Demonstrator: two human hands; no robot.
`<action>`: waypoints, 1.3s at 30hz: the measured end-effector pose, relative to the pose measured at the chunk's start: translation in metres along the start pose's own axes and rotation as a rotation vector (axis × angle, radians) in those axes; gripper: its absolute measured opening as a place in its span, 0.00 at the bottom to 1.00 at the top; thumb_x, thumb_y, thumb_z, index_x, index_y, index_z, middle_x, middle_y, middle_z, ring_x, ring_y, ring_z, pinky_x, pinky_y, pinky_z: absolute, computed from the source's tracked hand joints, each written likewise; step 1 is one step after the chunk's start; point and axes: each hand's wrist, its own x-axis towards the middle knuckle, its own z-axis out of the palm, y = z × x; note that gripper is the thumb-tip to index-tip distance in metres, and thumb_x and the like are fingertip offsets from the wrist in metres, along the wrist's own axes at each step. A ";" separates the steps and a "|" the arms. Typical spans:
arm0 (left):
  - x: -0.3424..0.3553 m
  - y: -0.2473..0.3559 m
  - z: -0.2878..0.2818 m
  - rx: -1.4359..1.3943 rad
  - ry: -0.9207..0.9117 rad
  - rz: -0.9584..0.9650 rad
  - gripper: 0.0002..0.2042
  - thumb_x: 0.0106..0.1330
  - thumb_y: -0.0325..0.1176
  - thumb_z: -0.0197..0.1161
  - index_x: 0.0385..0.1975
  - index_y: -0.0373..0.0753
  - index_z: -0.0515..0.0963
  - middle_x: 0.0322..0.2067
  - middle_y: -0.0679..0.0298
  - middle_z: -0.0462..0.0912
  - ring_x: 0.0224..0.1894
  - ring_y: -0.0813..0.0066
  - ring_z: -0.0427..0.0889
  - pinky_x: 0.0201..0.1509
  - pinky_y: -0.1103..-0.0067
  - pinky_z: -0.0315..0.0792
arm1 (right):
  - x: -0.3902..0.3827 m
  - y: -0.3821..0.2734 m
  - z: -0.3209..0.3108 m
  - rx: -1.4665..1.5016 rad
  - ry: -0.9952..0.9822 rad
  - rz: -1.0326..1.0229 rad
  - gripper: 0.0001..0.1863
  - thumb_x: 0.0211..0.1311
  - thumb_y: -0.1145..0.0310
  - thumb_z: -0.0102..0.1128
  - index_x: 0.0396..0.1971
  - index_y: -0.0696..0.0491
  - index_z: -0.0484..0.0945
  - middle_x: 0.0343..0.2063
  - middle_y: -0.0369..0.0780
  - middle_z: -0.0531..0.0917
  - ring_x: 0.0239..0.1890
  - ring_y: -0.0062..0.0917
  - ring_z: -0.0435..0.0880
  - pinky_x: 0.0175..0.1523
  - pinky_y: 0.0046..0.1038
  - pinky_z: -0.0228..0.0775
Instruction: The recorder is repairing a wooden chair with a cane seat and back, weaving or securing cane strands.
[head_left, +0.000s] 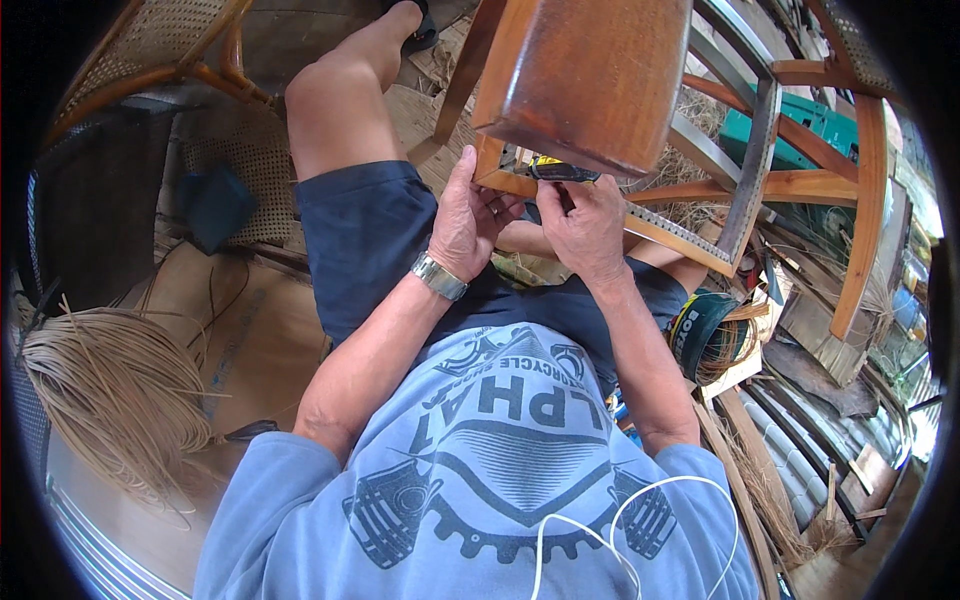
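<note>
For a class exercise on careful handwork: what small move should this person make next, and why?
Probably ease the yellow-and-black tool gently along the wooden frame: the right hand holds the tool close to it, and the left hand is at the frame's corner, well placed to steady it. The tool's tip can't be made out, so going slowly seems wise.

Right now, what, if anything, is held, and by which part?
Right hand: a yellow-black tool, apparently by its black part. Left hand: the chair frame, at its corner.
</note>
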 end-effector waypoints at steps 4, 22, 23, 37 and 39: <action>-0.001 0.000 0.001 -0.004 0.000 0.011 0.29 0.67 0.64 0.53 0.51 0.43 0.74 0.40 0.64 0.80 0.40 0.76 0.77 0.49 0.74 0.72 | -0.001 0.000 0.000 0.058 -0.001 -0.017 0.05 0.49 0.74 0.64 0.24 0.53 0.75 0.24 0.37 0.74 0.28 0.34 0.77 0.34 0.36 0.65; 0.031 -0.002 -0.019 -0.023 0.205 -0.052 0.20 0.69 0.51 0.55 0.44 0.38 0.79 0.40 0.60 0.83 0.43 0.66 0.78 0.50 0.68 0.72 | 0.028 0.080 -0.038 0.469 -0.083 0.529 0.05 0.70 0.71 0.50 0.40 0.55 0.69 0.28 0.40 0.80 0.29 0.23 0.82 0.37 0.28 0.74; 0.037 -0.001 -0.020 -0.045 0.191 -0.025 0.17 0.68 0.48 0.57 0.41 0.39 0.80 0.39 0.60 0.83 0.43 0.64 0.78 0.49 0.67 0.73 | 0.031 0.086 -0.037 0.458 -0.159 0.575 0.06 0.71 0.70 0.49 0.41 0.55 0.69 0.28 0.40 0.79 0.28 0.23 0.82 0.37 0.28 0.74; 0.088 0.071 0.000 0.436 -0.224 -0.168 0.21 0.75 0.43 0.49 0.54 0.32 0.74 0.50 0.56 0.81 0.47 0.67 0.84 0.52 0.72 0.80 | 0.043 0.100 0.001 0.504 -0.518 0.444 0.09 0.66 0.68 0.53 0.43 0.54 0.74 0.31 0.51 0.83 0.37 0.45 0.83 0.41 0.43 0.73; 0.111 0.075 0.000 0.362 -0.251 -0.254 0.21 0.73 0.43 0.54 0.54 0.32 0.74 0.52 0.54 0.80 0.46 0.67 0.84 0.49 0.73 0.81 | 0.050 0.111 0.012 0.452 -0.578 0.420 0.10 0.64 0.69 0.52 0.43 0.55 0.74 0.32 0.53 0.83 0.38 0.47 0.83 0.43 0.44 0.73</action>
